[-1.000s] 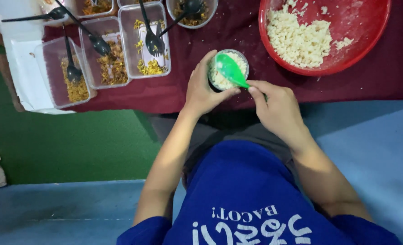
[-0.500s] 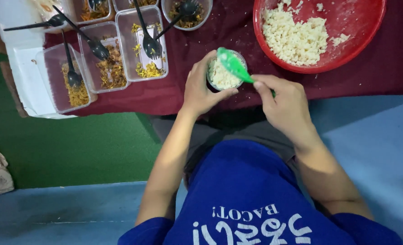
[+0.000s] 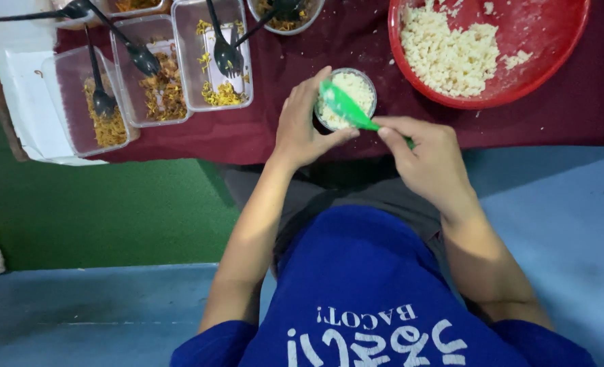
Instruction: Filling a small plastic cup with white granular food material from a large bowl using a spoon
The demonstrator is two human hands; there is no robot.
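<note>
Head view, the only one I have. My left hand (image 3: 302,126) is wrapped round the cup (image 3: 346,98), fingers curled on its 9 o'clock side and thumb closing in under its 6 o'clock edge; firm hold, cup upright on the maroon cloth (image 3: 281,136) and full of white rice.

My right hand (image 3: 428,160) pinches the green spoon (image 3: 346,109) by its handle end, fingers shut tight on it. Key relation: the spoon's long axis runs from my right fingertips toward 10 o'clock, bowl end lying over the cup's mouth, touching or just above the rice, can't tell which. The cup sits at 10 o'clock from the right hand and 1 o'clock from the left; the left is nearer, already on it.

Red bowl (image 3: 553,61) of rice at 2 o'clock from the cup, apart. Trays (image 3: 180,102) with black spoons at 9 to 10 o'clock, well apart.
</note>
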